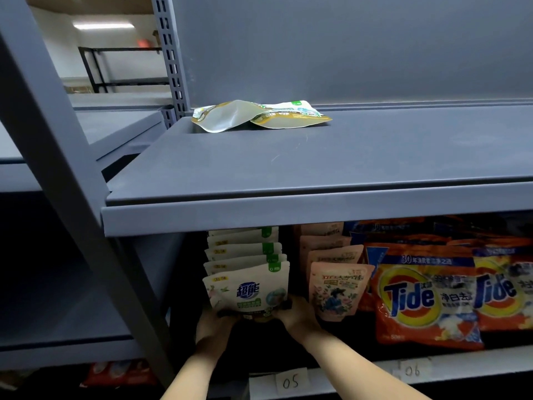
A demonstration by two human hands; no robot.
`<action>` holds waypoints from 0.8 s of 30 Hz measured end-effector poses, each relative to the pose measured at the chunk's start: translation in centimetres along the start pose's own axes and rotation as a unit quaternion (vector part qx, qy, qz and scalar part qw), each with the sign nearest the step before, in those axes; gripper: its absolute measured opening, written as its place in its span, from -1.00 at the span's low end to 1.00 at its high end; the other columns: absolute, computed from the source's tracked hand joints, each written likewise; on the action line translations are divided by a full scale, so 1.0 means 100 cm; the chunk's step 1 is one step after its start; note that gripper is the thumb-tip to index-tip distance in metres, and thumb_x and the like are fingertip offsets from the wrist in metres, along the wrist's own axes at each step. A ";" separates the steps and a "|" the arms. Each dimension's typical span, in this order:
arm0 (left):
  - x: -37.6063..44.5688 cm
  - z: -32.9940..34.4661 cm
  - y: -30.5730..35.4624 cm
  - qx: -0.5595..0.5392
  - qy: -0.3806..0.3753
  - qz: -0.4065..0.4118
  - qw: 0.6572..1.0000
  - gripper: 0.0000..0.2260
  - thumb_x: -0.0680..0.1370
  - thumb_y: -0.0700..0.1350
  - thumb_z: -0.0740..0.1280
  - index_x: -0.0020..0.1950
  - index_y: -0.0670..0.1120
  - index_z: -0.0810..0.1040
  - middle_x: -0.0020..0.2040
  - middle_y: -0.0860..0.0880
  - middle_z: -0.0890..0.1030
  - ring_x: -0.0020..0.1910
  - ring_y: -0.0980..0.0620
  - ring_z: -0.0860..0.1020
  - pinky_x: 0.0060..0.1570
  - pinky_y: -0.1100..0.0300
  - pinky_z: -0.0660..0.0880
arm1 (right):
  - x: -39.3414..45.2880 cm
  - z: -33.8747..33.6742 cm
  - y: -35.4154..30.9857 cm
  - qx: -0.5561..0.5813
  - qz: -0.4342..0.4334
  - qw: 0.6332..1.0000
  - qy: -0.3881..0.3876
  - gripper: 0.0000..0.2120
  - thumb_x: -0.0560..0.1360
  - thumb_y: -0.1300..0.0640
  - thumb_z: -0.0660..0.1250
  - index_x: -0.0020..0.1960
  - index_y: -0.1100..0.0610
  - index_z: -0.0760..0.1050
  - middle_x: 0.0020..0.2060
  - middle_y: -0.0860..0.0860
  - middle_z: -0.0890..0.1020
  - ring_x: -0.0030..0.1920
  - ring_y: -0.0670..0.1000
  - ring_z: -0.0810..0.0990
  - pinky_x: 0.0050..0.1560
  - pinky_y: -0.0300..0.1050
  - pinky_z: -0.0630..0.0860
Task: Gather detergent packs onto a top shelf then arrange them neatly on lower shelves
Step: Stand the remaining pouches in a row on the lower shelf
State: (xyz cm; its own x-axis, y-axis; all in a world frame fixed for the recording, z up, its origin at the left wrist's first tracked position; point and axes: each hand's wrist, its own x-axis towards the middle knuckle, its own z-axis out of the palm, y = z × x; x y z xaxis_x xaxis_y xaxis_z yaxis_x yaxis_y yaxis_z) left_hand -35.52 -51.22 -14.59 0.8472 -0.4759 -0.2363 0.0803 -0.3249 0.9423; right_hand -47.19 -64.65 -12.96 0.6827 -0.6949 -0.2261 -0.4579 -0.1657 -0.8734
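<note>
Both hands, left hand (pixel 215 320) and right hand (pixel 294 313), grip the bottom corners of the front white detergent pouch (pixel 249 290), upright in its row on the lower shelf (pixel 331 376); two pouches (pixel 259 115) lie flat on the top shelf (pixel 288 168).

**Detergent packs on two shelves**

Two white-and-gold packs (pixel 261 116) lie flat and overlapping at the back left of the top shelf (pixel 288 168). On the lower shelf (pixel 360 368), a row of white pouches (pixel 248 272) stands upright in a file, the front one (pixel 250 293) gripped at its base. Beside it stand pink pouches (pixel 337 287), then orange Tide bags (pixel 427 301).
</note>
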 end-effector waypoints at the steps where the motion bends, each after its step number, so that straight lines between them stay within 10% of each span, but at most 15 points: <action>1: 0.000 0.000 0.000 0.000 0.002 -0.003 1.000 -0.59 0.36 -0.26 0.44 0.16 0.03 0.51 0.09 -0.07 0.62 0.15 -0.11 0.55 0.21 -0.05 0.45 | 0.000 0.000 0.001 -0.005 0.000 1.000 -0.001 -0.57 0.47 0.26 0.38 0.32 0.18 0.45 0.24 0.08 0.55 0.26 0.02 0.50 0.01 -0.46 0.31; 15: -0.045 -0.013 0.018 0.196 0.091 -0.116 0.969 -0.42 0.50 -0.05 0.32 0.44 -0.19 0.18 0.36 -0.22 0.38 0.29 -0.22 0.42 0.17 0.06 0.43 | -0.030 -0.019 0.004 -0.128 0.051 0.990 -0.020 -0.54 0.43 0.15 0.37 0.30 0.04 0.35 0.25 0.05 0.46 0.14 0.04 0.51 0.02 -0.18 0.49; 24: -0.124 -0.010 0.071 0.347 0.094 0.027 0.933 -0.68 0.50 0.05 0.25 0.20 -0.03 0.43 0.14 -0.06 0.53 0.10 -0.10 0.51 0.11 0.09 0.46 | -0.099 -0.077 -0.036 -0.322 -0.071 0.940 -0.088 -0.51 0.48 0.02 0.26 0.38 0.07 0.32 0.29 0.08 0.47 0.25 0.09 0.47 0.18 -0.10 0.46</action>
State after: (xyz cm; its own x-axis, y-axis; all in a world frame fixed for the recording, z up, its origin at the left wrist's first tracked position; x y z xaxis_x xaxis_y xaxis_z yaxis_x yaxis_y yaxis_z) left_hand -44.90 -46.81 -4.75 0.9227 -0.3761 -0.0849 -0.2692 -0.7861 0.5565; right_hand -56.68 -62.62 -4.24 0.8206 -0.5166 -0.2445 -0.5662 -0.6766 -0.4707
